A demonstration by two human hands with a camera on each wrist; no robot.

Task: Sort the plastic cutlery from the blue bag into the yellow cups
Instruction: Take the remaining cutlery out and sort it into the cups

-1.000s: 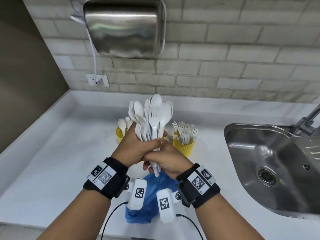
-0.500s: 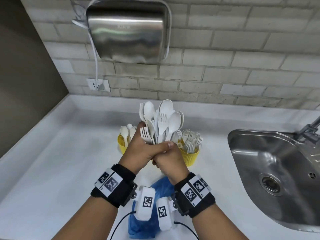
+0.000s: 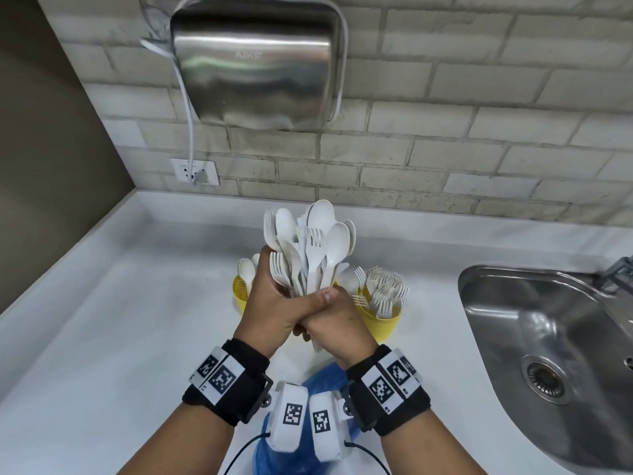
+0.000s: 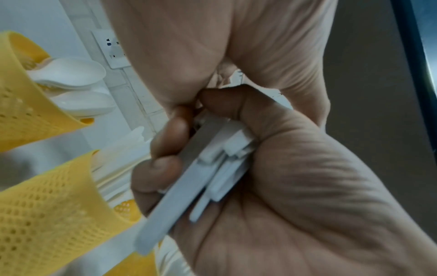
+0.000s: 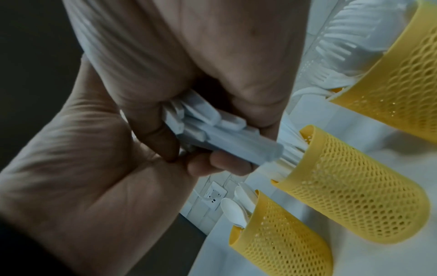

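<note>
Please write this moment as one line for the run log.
left hand: grips cutlery bundle | right hand: grips handles | bundle: upright above yellow cups | blue bag: on counter

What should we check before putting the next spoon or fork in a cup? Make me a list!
1. Bunch held tight: ok. Left hand and right hand both grip the bunch by its handles.
2. Bunch already sorted: not ok, spoons and forks are mixed.
3. Spoon cup has room: ok, only a few spoons show.
4. Fork cup has room: cannot tell, many forks crowd its top.
5. Middle cup easy to reach: ok in the right wrist view; the hands hide it in the head view.
6. Bag emptied: cannot tell.
</note>
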